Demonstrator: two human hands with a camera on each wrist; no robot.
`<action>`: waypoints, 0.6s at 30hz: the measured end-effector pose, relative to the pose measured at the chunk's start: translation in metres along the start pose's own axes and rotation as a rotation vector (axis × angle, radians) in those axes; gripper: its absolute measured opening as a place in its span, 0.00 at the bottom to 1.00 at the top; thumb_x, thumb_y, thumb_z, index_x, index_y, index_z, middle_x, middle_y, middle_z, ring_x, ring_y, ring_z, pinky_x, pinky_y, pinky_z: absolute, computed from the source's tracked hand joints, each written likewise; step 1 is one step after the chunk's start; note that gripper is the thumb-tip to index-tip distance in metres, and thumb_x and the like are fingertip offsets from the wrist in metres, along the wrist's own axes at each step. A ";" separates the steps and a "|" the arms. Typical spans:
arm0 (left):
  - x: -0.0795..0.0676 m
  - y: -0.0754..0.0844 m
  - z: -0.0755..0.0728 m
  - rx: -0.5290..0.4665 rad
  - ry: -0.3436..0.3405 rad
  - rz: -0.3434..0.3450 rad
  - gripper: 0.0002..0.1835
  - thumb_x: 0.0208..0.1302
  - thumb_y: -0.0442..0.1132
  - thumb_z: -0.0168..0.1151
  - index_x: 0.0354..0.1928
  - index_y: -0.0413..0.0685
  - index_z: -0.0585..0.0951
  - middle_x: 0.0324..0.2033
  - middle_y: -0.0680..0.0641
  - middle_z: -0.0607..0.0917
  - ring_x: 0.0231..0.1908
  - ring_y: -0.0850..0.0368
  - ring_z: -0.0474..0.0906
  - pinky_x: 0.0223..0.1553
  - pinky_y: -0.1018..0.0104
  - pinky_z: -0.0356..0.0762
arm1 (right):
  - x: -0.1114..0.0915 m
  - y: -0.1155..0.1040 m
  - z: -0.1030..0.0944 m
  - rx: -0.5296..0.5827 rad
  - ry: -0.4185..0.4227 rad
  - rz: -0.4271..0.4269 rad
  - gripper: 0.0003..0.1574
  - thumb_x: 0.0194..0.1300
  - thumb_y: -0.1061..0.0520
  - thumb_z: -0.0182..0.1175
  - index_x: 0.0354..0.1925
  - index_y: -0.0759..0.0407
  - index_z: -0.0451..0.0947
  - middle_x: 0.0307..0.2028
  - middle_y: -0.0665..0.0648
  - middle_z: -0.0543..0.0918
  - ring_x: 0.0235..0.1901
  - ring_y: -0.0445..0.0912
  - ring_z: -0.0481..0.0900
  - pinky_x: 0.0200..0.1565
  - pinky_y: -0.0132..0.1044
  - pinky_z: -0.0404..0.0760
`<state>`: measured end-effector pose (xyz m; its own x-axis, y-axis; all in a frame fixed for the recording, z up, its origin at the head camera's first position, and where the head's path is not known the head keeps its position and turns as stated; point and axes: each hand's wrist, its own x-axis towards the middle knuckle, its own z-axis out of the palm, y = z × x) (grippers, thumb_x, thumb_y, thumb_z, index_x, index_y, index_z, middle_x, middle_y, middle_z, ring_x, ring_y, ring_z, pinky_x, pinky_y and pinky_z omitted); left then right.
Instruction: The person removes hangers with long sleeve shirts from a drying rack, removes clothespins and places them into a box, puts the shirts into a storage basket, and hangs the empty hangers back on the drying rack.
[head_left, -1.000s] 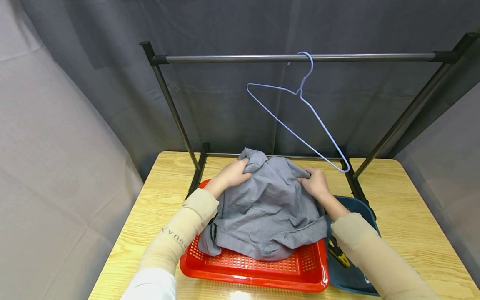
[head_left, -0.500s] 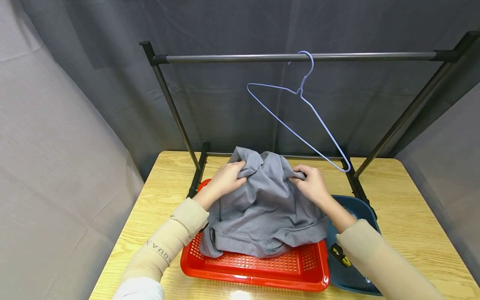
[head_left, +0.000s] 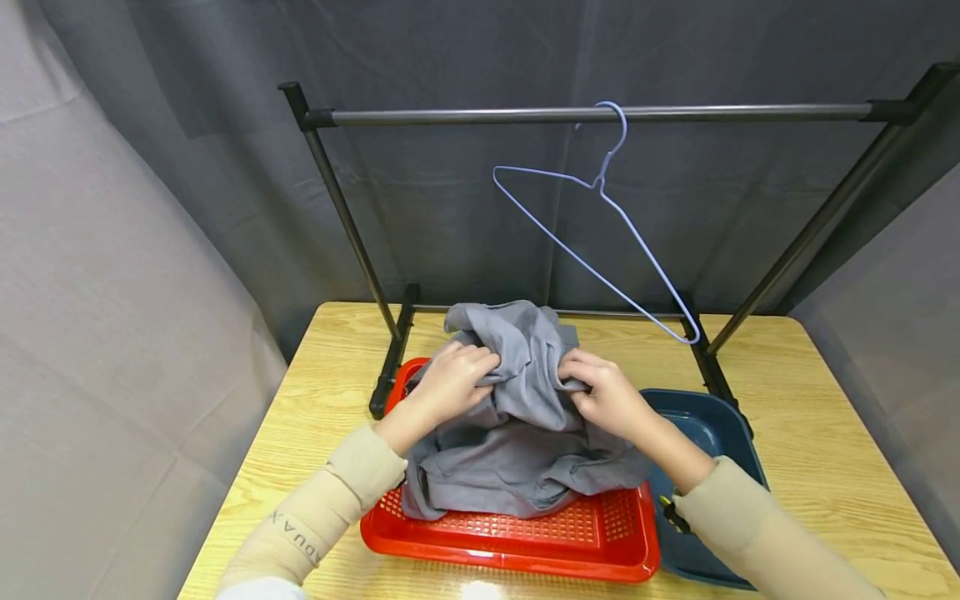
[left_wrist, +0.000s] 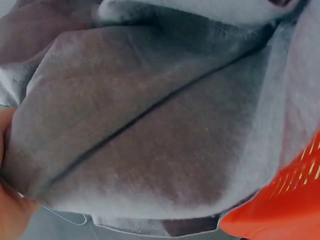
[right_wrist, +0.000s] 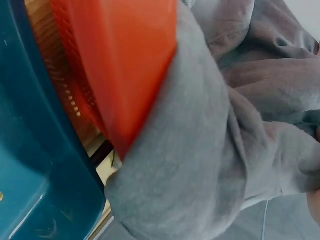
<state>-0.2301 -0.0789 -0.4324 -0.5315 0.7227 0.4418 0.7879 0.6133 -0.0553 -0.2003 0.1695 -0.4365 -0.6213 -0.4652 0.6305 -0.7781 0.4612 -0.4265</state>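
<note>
A crumpled grey garment (head_left: 510, 467) is heaped over the red basket (head_left: 510, 563), with its far part gathered up in folds between both hands. My left hand (head_left: 452, 382) grips the bunched cloth on the left side, fingers curled over a fold. On the right, my right hand (head_left: 607, 393) pinches another fold between thumb and fingers. A long seam crosses the garment (left_wrist: 150, 115) in the left wrist view, where only part of the hand shows at the left edge. Grey cloth (right_wrist: 175, 150) drapes over the basket's red rim (right_wrist: 125, 65) in the right wrist view.
A lilac hanger (head_left: 601, 182) hangs from the metal rail (head_left: 450, 117) of a rack behind the basket. To the right stands a dark blue tray (head_left: 701, 554), holding a small black and yellow item (head_left: 673, 515) partly behind the right sleeve. Wooden table (head_left: 300, 433) lies underneath.
Both hands have drawn toward the person and slightly closer together, gathering the garment's far part into tighter folds. The hanger, basket and tray have stayed put.
</note>
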 end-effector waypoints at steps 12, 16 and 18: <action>-0.015 0.023 -0.006 0.038 -0.152 0.058 0.13 0.45 0.40 0.68 0.35 0.51 0.78 0.32 0.52 0.81 0.35 0.56 0.77 0.39 0.64 0.68 | -0.008 -0.010 0.011 0.005 -0.197 -0.228 0.19 0.42 0.77 0.56 0.29 0.56 0.75 0.32 0.50 0.73 0.31 0.41 0.70 0.33 0.30 0.72; -0.018 0.029 -0.002 0.003 -0.278 0.037 0.13 0.46 0.40 0.67 0.36 0.51 0.77 0.33 0.53 0.82 0.37 0.56 0.78 0.41 0.62 0.68 | -0.011 -0.012 0.016 0.020 -0.320 -0.218 0.20 0.40 0.77 0.54 0.30 0.56 0.75 0.32 0.50 0.73 0.31 0.42 0.70 0.33 0.30 0.71; -0.019 0.031 0.001 -0.013 -0.334 0.023 0.13 0.46 0.39 0.67 0.36 0.52 0.78 0.33 0.53 0.82 0.37 0.57 0.78 0.41 0.62 0.68 | -0.013 -0.012 0.019 0.016 -0.388 -0.202 0.20 0.40 0.76 0.54 0.30 0.56 0.76 0.33 0.50 0.73 0.31 0.42 0.70 0.34 0.31 0.72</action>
<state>-0.1956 -0.0734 -0.4431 -0.5842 0.8023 0.1224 0.8037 0.5929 -0.0500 -0.1847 0.1559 -0.4514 -0.4424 -0.7961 0.4130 -0.8871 0.3210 -0.3317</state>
